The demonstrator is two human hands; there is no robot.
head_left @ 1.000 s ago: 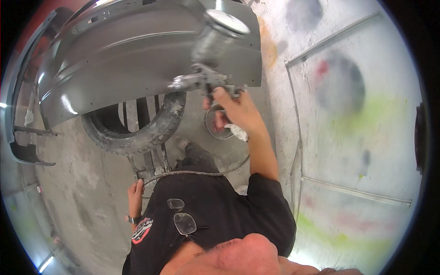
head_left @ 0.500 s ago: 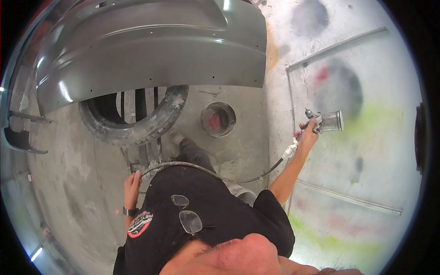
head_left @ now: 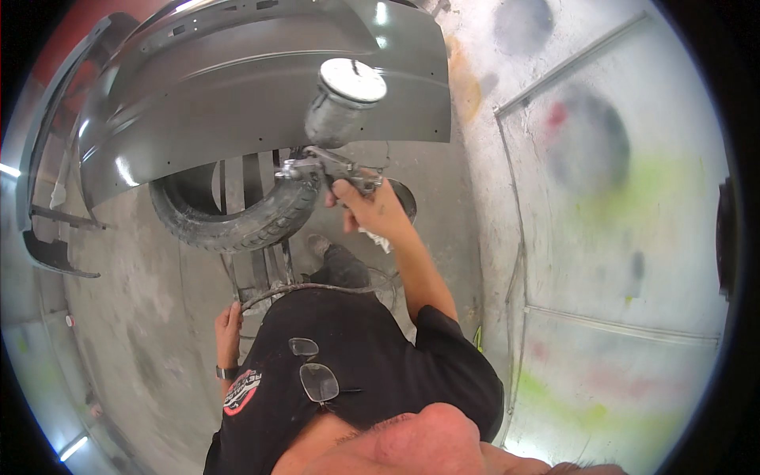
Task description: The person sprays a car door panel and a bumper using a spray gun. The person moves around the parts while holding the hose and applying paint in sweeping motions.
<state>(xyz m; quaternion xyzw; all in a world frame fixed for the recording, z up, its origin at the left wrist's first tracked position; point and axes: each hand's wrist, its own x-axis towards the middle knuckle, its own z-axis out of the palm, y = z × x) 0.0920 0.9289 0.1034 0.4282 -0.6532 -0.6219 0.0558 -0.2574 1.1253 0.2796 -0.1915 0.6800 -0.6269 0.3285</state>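
Note:
My right hand [head_left: 370, 207] is wrapped round the grip of a metal spray gun [head_left: 326, 166], held up in front of me at the near edge of a large grey car body panel [head_left: 237, 103]. On top of the gun sits a paint cup [head_left: 336, 119] with a whitish lid. An air hose [head_left: 305, 286] crosses in front of my waist. Its left part is gripped by my left hand [head_left: 228, 326], low beside my hip. Part of the hose near the gun is hidden by my right hand and arm.
Beneath the panel lies a tyre [head_left: 245, 231] over dark stand bars. Behind my right wrist, a round bucket [head_left: 407, 203] is partly covered. A paint-spotted wall [head_left: 594, 261] runs along the right. Another dark car part [head_left: 49, 150] stands at the far left.
My right hand has swung the spray gun leftward from beside the right wall to the panel's near edge; its cup now points up in view. My left hand still grips the hose.

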